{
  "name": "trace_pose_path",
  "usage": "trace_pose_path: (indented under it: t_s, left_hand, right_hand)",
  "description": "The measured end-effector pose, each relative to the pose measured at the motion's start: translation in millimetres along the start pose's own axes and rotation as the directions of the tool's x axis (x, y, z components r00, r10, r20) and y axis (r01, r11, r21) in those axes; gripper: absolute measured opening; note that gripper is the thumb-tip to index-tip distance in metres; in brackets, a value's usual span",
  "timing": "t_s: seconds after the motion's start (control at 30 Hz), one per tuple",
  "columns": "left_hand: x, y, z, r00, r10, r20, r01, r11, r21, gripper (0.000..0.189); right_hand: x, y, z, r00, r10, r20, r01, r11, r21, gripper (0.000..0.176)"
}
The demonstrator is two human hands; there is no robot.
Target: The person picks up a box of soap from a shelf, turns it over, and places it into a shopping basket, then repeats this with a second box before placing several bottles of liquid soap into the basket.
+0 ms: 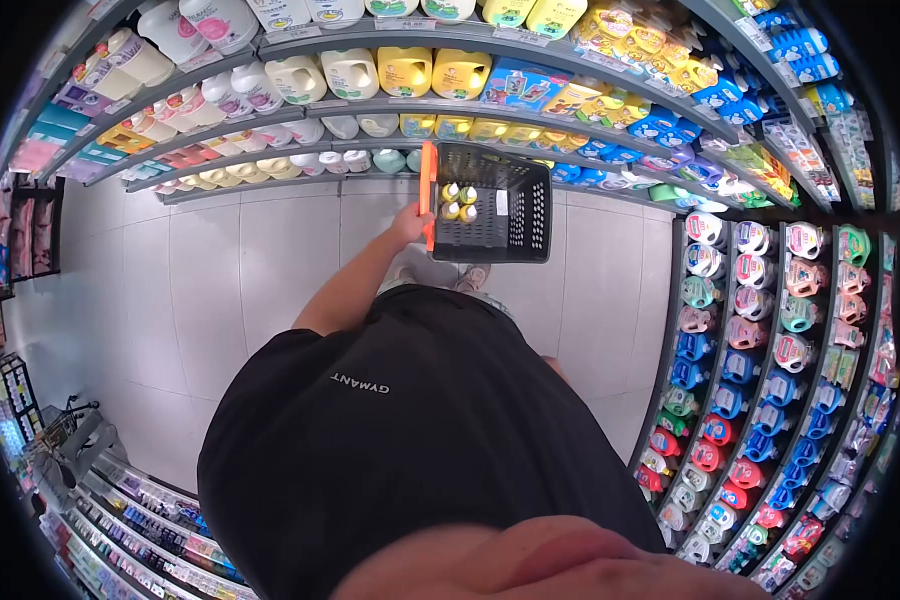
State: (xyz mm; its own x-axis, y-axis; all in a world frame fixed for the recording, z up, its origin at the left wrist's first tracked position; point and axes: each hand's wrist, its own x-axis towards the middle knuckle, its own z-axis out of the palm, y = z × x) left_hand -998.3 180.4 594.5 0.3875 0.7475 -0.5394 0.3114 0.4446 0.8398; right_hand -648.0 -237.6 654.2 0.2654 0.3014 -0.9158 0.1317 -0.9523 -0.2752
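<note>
My left hand (pixel 411 223) is closed around the orange handle (pixel 428 192) of a black plastic shopping basket (pixel 478 250). The basket hangs in front of my legs, above my shoes (pixel 473 277), and partly covers the lower shelf behind it. Several small yellow bottles with white tops (pixel 451 211) stand grouped inside, near the handle side. A white label (pixel 502 203) shows on the basket. Of my right arm, only a small patch of skin (pixel 554 367) shows beside my black shirt; the right hand is hidden.
Ahead, curved-looking shelves (pixel 370 107) hold rows of yellow, white and blue bottles and packs. On the right, more shelving (pixel 678 300) carries laundry-style jugs. A grey shopping cart (pixel 75 440) stands at the lower left beside low racks. The floor has pale tiles (pixel 210 290).
</note>
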Motion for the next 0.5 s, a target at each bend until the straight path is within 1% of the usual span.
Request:
trace_pose_path:
  t_s: [0.07,0.1,0.17,0.2,0.27,0.37,0.47,0.5]
  left_hand:
    - [-3.4,-4.9,-14.4,1.000,0.009,-0.017,-0.009,1.000,-0.009,0.036]
    - [-8.0,-4.3,-20.5,0.999,0.013,-0.040,-0.013,1.000,-0.008,0.036]
    - [-21.7,-1.7,-33.1,0.996,0.018,-0.086,-0.018,1.000,-0.005,0.036]
    - [-28.0,1.1,-39.9,0.996,0.029,-0.084,-0.030,0.999,-0.019,0.036]
    - [-37.0,-1.7,-52.6,0.996,0.048,-0.079,-0.052,0.997,-0.048,0.037]
    - [-34.2,-24.3,-72.2,0.988,0.061,-0.144,-0.065,0.998,-0.019,0.039]
    - [-32.9,-42.2,-89.6,0.979,0.042,-0.199,-0.035,0.999,0.036,0.045]
    - [-33.8,-47.0,-94.1,0.976,0.054,-0.211,-0.049,0.998,0.027,0.045]
  right_hand:
    - [8.0,1.3,1.6,0.984,-0.173,0.041,0.176,0.983,-0.057,0.042]
    - [45.7,32.5,-3.8,0.941,-0.324,0.093,0.335,0.932,-0.142,0.043]
    - [60.0,35.2,-2.2,0.910,-0.394,0.130,0.414,0.885,-0.212,0.043]
    - [57.6,17.0,-0.6,0.940,-0.327,0.103,0.341,0.917,-0.208,0.042]
    - [64.0,3.3,2.3,0.962,-0.261,0.084,0.273,0.939,-0.210,0.042]
    - [62.0,-14.0,5.3,0.959,-0.267,0.095,0.282,0.933,-0.222,0.042]
    - [58.0,-25.3,8.2,0.965,-0.245,0.091,0.259,0.943,-0.210,0.041]
    - [59.0,-28.5,10.7,0.968,-0.233,0.095,0.249,0.946,-0.209,0.041]
